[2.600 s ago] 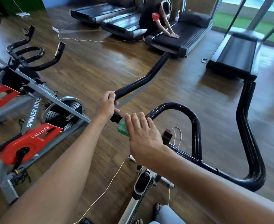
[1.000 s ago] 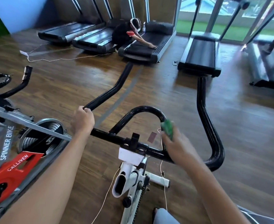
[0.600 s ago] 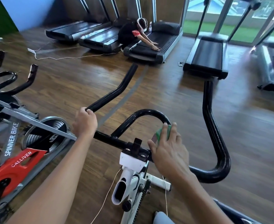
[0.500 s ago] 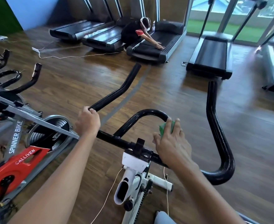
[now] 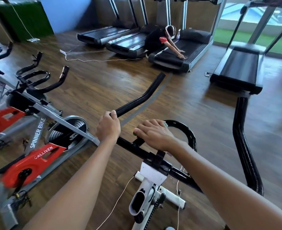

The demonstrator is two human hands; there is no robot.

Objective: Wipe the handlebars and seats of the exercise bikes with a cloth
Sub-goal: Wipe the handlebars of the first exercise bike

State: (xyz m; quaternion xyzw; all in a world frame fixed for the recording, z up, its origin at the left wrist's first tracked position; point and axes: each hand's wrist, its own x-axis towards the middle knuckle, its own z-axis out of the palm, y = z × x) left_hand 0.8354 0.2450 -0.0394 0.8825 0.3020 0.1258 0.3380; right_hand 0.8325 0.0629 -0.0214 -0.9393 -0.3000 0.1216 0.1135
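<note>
We log the setting as a gym. A row of treadmills [image 5: 238, 67] lines the far wall, and red-and-grey spin bikes [image 5: 32, 163] marked SPINNER BIKE stand on the wood-plank floor [image 5: 103, 90] to our left.

One wide-angle camera, worn on the person's head, is looking forward and down from close above the left hand [image 5: 108, 128] and right hand [image 5: 153, 133]. Treadmills [image 5: 240, 68] are showing well beyond the fingertips [image 5: 113, 112], and the white bike frame [image 5: 151, 173] is showing nearer than them.
</note>
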